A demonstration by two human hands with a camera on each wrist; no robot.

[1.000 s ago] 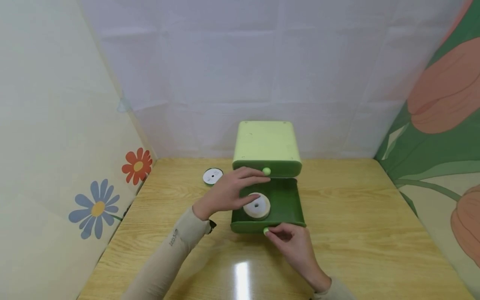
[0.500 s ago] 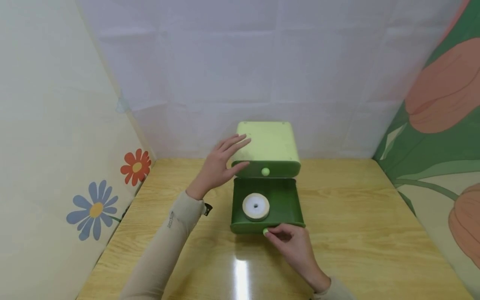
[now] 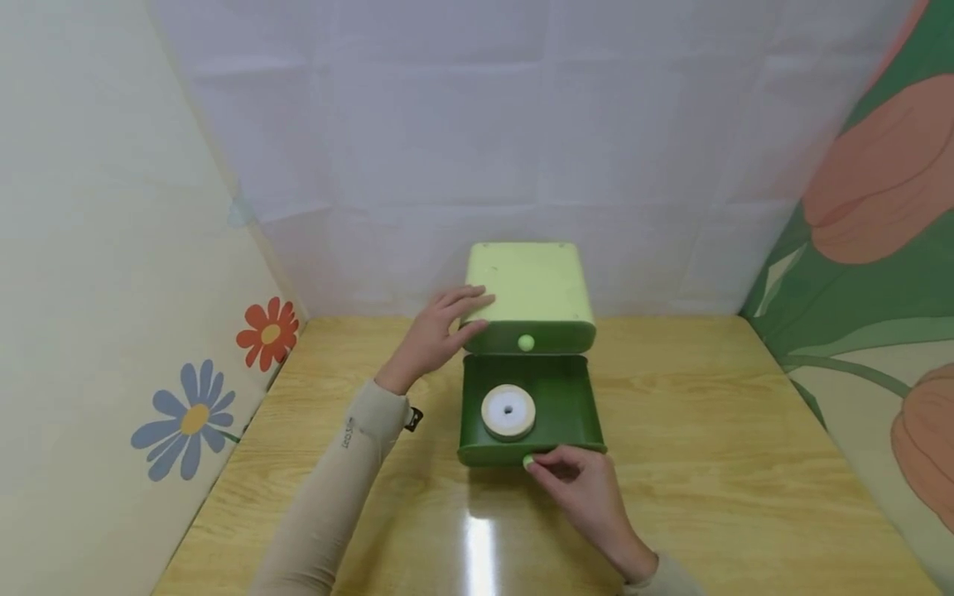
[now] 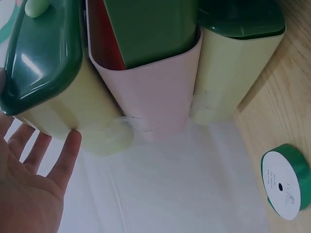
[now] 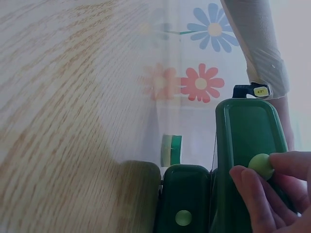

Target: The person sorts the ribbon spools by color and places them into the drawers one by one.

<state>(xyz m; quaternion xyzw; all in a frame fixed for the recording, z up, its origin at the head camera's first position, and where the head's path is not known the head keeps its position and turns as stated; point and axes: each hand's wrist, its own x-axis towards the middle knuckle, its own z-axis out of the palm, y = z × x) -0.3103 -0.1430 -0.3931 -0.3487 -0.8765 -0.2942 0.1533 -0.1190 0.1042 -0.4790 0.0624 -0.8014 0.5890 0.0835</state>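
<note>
The drawer cabinet (image 3: 551,285) stands at the far middle, its drawer (image 3: 566,406) pulled out towards the near side. The left hand (image 3: 436,331) has just gone from over that drawer to the cabinet's left edge, fingers spread; I take it to be steadying. The right hand (image 3: 585,488) stays at the near front. The white spool (image 3: 508,410) lies uncovered in the drawer's left half, so attention seems to have passed from it to the drawer, whose little knob (image 3: 528,462) the right hand pinches.

Creased white backdrop (image 3: 447,124) behind a wood-grain table (image 3: 730,463) — flowered walls (image 3: 82,273) on both sides
</note>
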